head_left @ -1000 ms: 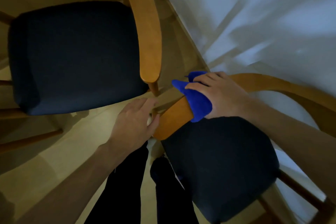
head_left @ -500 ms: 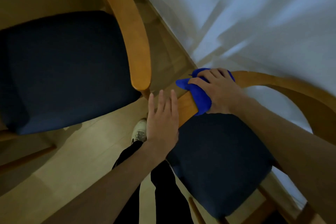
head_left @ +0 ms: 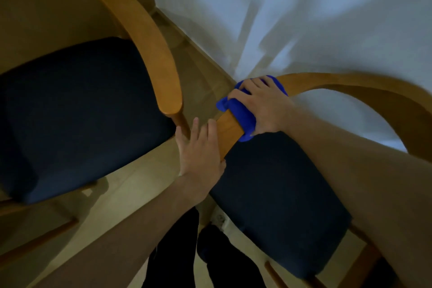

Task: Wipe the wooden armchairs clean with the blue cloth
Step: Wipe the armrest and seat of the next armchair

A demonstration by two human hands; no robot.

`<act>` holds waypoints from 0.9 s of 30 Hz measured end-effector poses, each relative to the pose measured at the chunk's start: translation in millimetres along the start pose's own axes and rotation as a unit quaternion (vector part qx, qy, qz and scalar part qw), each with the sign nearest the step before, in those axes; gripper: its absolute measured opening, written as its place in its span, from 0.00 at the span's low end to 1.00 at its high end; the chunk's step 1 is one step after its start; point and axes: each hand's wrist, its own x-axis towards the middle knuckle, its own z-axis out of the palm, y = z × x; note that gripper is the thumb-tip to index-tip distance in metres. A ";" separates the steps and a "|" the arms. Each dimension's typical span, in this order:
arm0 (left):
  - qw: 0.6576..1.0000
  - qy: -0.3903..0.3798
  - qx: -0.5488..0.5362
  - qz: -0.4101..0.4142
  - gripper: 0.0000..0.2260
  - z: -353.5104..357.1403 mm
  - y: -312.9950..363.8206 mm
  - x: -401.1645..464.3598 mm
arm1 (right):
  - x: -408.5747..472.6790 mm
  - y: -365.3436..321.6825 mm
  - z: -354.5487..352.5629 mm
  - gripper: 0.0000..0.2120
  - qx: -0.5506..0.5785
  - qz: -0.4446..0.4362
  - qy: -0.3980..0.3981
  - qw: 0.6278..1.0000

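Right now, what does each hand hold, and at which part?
The right hand grips the cloth, bunched over the armrest. The left hand holds nothing; it rests flat at the armrest's front end.

Head-worn view, steeply downward, close

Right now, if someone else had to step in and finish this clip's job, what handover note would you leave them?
Right hand grips the blue cloth, wrapped over the left armrest of the right-side armchair, near its front end.
Left hand lies flat, fingers straight, against that armrest's front tip, steadying it.
Done: cannot tell how much wood is already wiped.
Left: the curved backrest rail, then the left-side armchair.
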 end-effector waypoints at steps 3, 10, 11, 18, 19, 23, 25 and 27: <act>1.000 -0.007 -0.004 -0.029 0.43 -0.4 -10.5 -13.0 | 4.0 -22.6 -6.6 0.51 -0.010 -0.008 -0.008 1.000; 0.997 -0.022 -0.013 -0.070 0.44 2.0 -48.7 -63.8 | 11.9 -86.2 -12.7 0.51 -0.011 -0.044 0.002 0.999; 0.997 -0.017 -0.013 -0.072 0.44 1.7 -53.9 -69.8 | 13.2 -93.8 -13.1 0.51 -0.011 -0.044 0.000 0.999; 0.999 -0.024 -0.005 -0.038 0.45 3.5 -93.6 -95.5 | 12.5 -137.6 -10.0 0.51 0.000 -0.020 0.005 1.000; 0.999 -0.024 -0.017 -0.032 0.46 4.5 -100.4 -98.3 | 12.2 -144.6 -9.3 0.51 0.003 -0.014 0.007 1.000; 0.997 -0.045 -0.065 -0.019 0.46 4.3 -128.8 -114.2 | 10.4 -177.0 -8.5 0.52 0.015 0.002 0.014 1.000; 0.997 -0.046 -0.058 -0.014 0.46 3.7 -142.5 -124.4 | 9.6 -193.6 -7.3 0.52 0.016 0.008 0.021 1.000; 0.998 -0.042 -0.042 -0.008 0.45 3.1 -154.8 -133.4 | 9.7 -207.5 -6.2 0.52 0.022 0.011 0.021 0.999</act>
